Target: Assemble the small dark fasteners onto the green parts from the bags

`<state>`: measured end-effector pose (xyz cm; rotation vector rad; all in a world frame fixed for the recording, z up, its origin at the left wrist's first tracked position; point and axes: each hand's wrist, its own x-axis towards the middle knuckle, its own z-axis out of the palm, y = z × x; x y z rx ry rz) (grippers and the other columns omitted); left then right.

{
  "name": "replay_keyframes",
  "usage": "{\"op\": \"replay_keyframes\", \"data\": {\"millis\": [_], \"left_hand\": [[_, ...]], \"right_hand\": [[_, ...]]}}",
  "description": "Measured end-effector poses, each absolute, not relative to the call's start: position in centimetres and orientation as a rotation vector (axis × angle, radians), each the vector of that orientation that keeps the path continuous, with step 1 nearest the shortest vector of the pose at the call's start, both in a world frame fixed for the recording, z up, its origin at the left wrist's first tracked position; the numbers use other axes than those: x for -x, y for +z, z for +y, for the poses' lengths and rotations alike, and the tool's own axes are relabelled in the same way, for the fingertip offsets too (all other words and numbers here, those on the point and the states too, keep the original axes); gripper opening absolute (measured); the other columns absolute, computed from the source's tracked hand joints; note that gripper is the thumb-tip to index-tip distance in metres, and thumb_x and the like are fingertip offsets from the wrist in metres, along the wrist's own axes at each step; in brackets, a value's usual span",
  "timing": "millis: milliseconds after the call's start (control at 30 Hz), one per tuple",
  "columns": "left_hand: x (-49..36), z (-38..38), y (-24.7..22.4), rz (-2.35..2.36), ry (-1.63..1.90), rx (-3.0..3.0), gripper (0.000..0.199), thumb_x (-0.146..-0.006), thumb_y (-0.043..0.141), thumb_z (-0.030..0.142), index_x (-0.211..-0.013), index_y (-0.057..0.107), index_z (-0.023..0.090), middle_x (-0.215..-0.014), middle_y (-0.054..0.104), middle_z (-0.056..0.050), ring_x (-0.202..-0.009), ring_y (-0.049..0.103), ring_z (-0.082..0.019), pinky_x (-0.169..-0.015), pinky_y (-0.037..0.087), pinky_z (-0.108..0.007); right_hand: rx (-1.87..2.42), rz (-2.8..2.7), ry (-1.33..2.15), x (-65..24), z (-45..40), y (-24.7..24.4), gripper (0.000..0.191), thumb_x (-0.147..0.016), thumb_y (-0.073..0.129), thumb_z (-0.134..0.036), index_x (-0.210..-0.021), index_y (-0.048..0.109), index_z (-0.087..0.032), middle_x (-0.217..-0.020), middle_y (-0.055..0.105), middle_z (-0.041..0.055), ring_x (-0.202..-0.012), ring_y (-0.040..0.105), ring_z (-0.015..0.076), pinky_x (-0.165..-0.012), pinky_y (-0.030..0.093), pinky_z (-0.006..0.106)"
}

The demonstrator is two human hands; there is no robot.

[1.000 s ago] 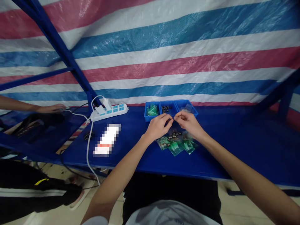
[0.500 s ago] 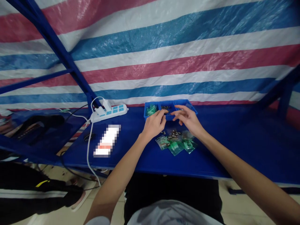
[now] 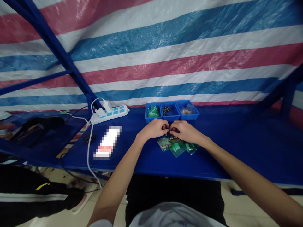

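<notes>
My left hand (image 3: 156,128) and my right hand (image 3: 186,130) are close together, just in front of three blue bins. Both have their fingers curled with fingertips pinched; whatever they hold is too small to make out. Beneath and in front of them lies a pile of small clear bags with green contents (image 3: 177,148), with small metal parts (image 3: 174,138) partly hidden by my right hand. The left bin (image 3: 153,119) contains green packets, the middle bin (image 3: 174,112) small dark metal pieces, and the right bin (image 3: 190,117) clear plastic bags.
A white power strip (image 3: 110,114) with plugs and cables stands at the back left of the blue table (image 3: 236,142). A blurred-out bright phone-like rectangle (image 3: 108,142) lies nearer. Striped sheeting (image 3: 177,69) hangs behind. At far left, another person's leg (image 3: 35,192) shows below.
Both hands have drawn back from above the bins toward me and come closer together over the bags. My right hand's spread fingers have curled in. The bins are now uncovered.
</notes>
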<state>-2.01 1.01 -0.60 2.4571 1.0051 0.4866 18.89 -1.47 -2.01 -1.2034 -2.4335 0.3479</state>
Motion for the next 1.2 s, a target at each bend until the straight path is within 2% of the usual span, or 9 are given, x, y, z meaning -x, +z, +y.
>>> {"op": "replay_keyframes", "data": {"millis": [167, 400, 533, 700, 833, 1000, 1200], "left_hand": [[2.2, 1.3, -0.4, 0.982, 0.477, -2.41, 0.012, -0.082, 0.064, 0.019, -0.092, 0.07, 0.018, -0.075, 0.069, -0.002, -0.065, 0.064, -0.015, -0.056, 0.046, -0.024], [2.3, 1.5, -0.3, 0.966, 0.456, -2.383, 0.01, -0.083, 0.068, 0.024, -0.089, 0.072, 0.017, -0.073, 0.067, -0.002, -0.064, 0.062, -0.014, -0.058, 0.045, -0.024], [2.3, 1.3, -0.1, 0.951, 0.363, -2.332, 0.021, -0.081, 0.075, 0.036, -0.091, 0.072, 0.018, -0.067, 0.065, 0.0, -0.061, 0.06, -0.014, -0.054, 0.041, -0.024], [2.4, 1.6, -0.8, 0.957, 0.335, -2.338, 0.014, -0.079, 0.077, 0.03, -0.086, 0.073, 0.019, -0.063, 0.063, 0.002, -0.058, 0.059, -0.013, -0.053, 0.039, -0.024], [2.3, 1.8, -1.3, 0.979, 0.393, -2.377, 0.009, -0.082, 0.073, 0.028, -0.08, 0.073, 0.019, -0.067, 0.065, 0.0, -0.059, 0.06, -0.013, -0.053, 0.039, -0.024], [1.7, 1.4, -1.1, 1.009, 0.546, -2.501, 0.01, -0.086, 0.071, 0.027, -0.08, 0.07, 0.019, -0.072, 0.066, -0.001, -0.065, 0.062, -0.015, -0.057, 0.041, -0.026], [1.1, 0.9, -0.5, 0.958, 0.837, -2.357, 0.009, -0.092, 0.065, 0.027, -0.088, 0.068, 0.019, -0.081, 0.071, -0.001, -0.075, 0.068, -0.016, -0.067, 0.049, -0.027]], "right_hand": [[1.191, -2.405, 0.439, -19.1, -1.5, -1.7, 0.012, -0.09, 0.061, -0.027, -0.086, 0.07, -0.02, -0.086, 0.067, 0.0056, -0.075, 0.061, 0.0184, -0.067, 0.041, 0.03], [1.12, -2.494, 0.48, -20.2, -1.3, -0.9, 0.013, -0.089, 0.064, -0.03, -0.094, 0.073, -0.023, -0.09, 0.065, 0.0056, -0.079, 0.061, 0.0194, -0.07, 0.042, 0.03], [1.123, -2.483, 0.486, -20.3, -1.0, -1.4, 0.01, -0.085, 0.066, -0.022, -0.091, 0.073, -0.023, -0.088, 0.064, 0.0047, -0.078, 0.059, 0.0186, -0.069, 0.041, 0.03], [1.138, -2.376, 0.595, -20.1, -0.9, -1.5, 0.005, -0.079, 0.07, -0.018, -0.08, 0.074, -0.022, -0.078, 0.066, 0.0032, -0.07, 0.059, 0.0174, -0.064, 0.04, 0.028], [1.166, -2.345, 0.608, -20.1, -0.8, -1.4, 0.005, -0.079, 0.072, -0.024, -0.075, 0.073, -0.021, -0.074, 0.068, 0.0033, -0.067, 0.06, 0.0174, -0.061, 0.041, 0.029], [1.181, -2.212, 0.745, -20.0, -0.7, -1.6, 0.007, -0.079, 0.071, -0.028, -0.077, 0.072, -0.021, -0.069, 0.068, 0.0014, -0.06, 0.061, 0.0162, -0.058, 0.043, 0.028], [1.115, -1.861, 1.129, -19.5, -0.8, -1.8, 0.015, -0.077, 0.072, -0.031, -0.086, 0.07, -0.02, -0.077, 0.071, 0.0026, -0.072, 0.066, 0.0178, -0.068, 0.05, 0.031]]}}
